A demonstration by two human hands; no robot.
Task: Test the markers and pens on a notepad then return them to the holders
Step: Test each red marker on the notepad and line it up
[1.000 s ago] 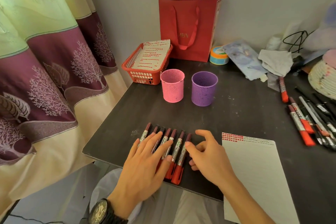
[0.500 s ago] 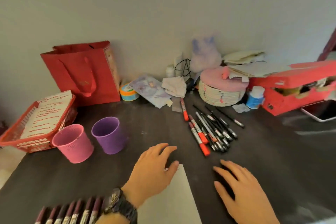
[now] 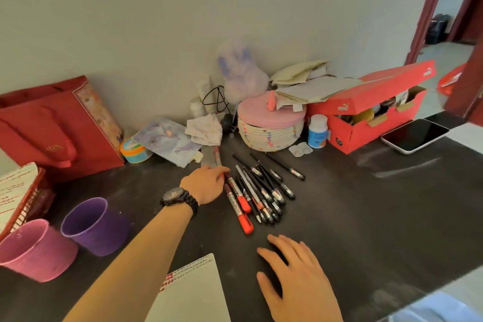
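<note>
Heap of markers and pens at middle of dark table, spread like loose fan: black pens on right side, two red-capped markers on left side. One more single red marker just beyond the heap, far end pointing toward wall.

Left hand, black watch on wrist: reaches far over table, covers near end of the single red marker with fingertips. Seen only from the back, so cannot tell whether pinching or only touching.

Right hand: stays low at near side, right of notepad, well apart from the heap. Fingers straight and a little spread, holds nothing.

Notepad at near edge between both arms, rows of red test marks along its top.

Pink holder and purple holder at near left, just beside each other.

Along far wall, from left: red paper bag, woven basket with pink lid, red shoe box with lid half open, phone at far right.
</note>
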